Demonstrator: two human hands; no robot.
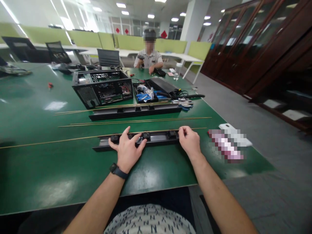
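A long black rail [156, 138] with small black clips lies across the green table [48, 162] just in front of me. My left hand [126, 148] rests flat on the rail's left part, fingers spread. My right hand [188, 139] is curled at the rail's right end, fingers closed against it. A thin brass rod [73, 138] runs along the rail's far side and out to the left.
A second black rail [134, 112] and more brass rods [136, 122] lie farther back. Behind them stand an open black computer case [102, 87] and a tray of parts [148, 92]. A blurred object [227, 143] sits at the right table edge. Another person [149, 57] sits at the far end.
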